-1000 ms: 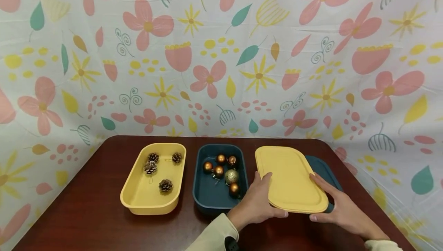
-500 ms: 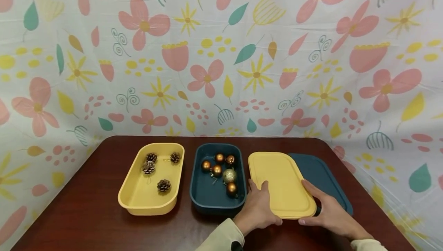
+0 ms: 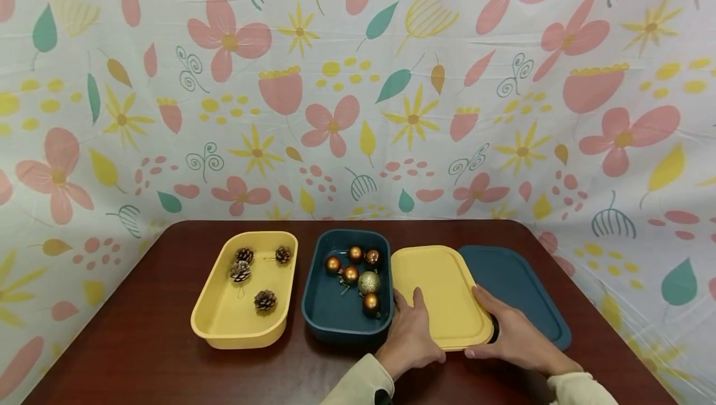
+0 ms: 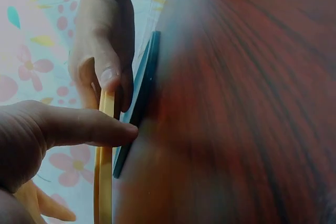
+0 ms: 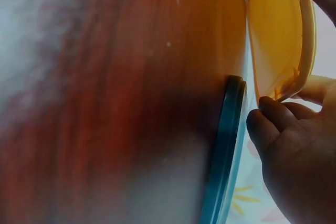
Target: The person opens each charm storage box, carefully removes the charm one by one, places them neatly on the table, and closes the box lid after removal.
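A yellow rectangular lid (image 3: pixel 436 287) is held level by both hands just right of the blue box. My left hand (image 3: pixel 408 338) grips its left front corner, fingers along the side and thumb at the near edge. At the right front corner, my right hand (image 3: pixel 514 336) curls its fingers under and over the rim. In the right wrist view the underside of the lid (image 5: pixel 275 30) shows above the wooden surface. The left wrist view has the lid's thin edge (image 4: pixel 106 182) between the two hands. A dark blue lid (image 3: pixel 517 287) lies right of it, partly behind the right hand.
The dark blue box (image 3: pixel 330 318) holds several copper ornaments (image 3: pixel 350 274) and a glittery gold one (image 3: pixel 369 283). Further left, a yellow box (image 3: pixel 224 315) contains several pine cones (image 3: pixel 265 300). A flowered cloth (image 3: pixel 358 82) hangs behind the dark wooden table (image 3: pixel 168 330).
Both hands have brought the yellow lid left and lower, toward the blue box. More of the dark blue lid now shows at the right.
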{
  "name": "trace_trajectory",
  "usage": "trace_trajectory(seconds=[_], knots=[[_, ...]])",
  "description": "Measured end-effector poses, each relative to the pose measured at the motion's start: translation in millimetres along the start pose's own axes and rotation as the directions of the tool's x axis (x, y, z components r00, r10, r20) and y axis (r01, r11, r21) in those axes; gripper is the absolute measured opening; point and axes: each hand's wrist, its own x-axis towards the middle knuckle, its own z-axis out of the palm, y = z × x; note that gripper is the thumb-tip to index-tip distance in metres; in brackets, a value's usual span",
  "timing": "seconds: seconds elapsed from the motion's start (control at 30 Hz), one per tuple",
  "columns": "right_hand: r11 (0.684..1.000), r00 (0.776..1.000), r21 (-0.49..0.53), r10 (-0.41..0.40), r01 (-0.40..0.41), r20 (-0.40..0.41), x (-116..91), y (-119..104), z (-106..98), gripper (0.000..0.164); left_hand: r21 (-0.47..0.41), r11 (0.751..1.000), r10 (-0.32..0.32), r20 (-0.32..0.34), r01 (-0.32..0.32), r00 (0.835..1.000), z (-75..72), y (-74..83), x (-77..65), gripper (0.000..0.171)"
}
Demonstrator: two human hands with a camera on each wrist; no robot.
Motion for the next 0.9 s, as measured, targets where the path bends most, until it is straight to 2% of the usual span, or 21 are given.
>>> trace_trajectory(seconds=[0.13, 0.23, 0.33, 0.47, 0.63, 0.73, 0.9], knots=[[1.0, 1.0, -0.016, 0.001, -0.001, 0.007, 2.5, -3.8, 1.3, 0.114, 0.034, 0.999, 0.021, -0.027, -0.02, 0.999, 2.5, -1.3, 1.6, 0.119], [1.0, 1.0, -0.021, -0.019, 0.02, 0.014, 3.8, -6.1, 1.8, 0.115, 0.077, 0.997, 0.03, -0.024, -0.028, 0.999, 4.0, -1.4, 1.6, 0.116], [0.999, 0.999, -0.021, -0.035, 0.036, 0.029, 4.6, -6.9, 1.7, 0.115, 0.15, 0.987, 0.058, -0.028, -0.053, 0.998, 5.1, -0.9, 0.7, 0.112], [1.0, 0.997, -0.011, -0.022, 0.023, 0.07, 6.4, -6.9, -0.4, 0.115, 0.222, 0.968, 0.13, -0.041, -0.118, 0.991, 2.1, 0.7, -3.4, 0.105], [1.0, 0.997, -0.007, -0.012, 0.012, 0.076, 10.6, -7.1, -3.7, 0.114, 0.267, 0.941, 0.216, 0.002, -0.209, 0.976, -8.3, 3.8, -13.3, 0.097], [0.999, 0.997, -0.004, -0.035, 0.036, 0.068, 12.4, -7.9, -4.5, 0.111, 0.258, 0.931, 0.263, 0.02, -0.259, 0.965, -16.7, 6.4, -19.7, 0.094], [0.996, 0.996, 0.019, -0.086, 0.086, 0.027, 16.1, -12.8, -4.4, 0.104, 0.147, 0.942, 0.299, 0.051, -0.303, 0.953, -38.6, 9.8, -29.4, 0.094]])
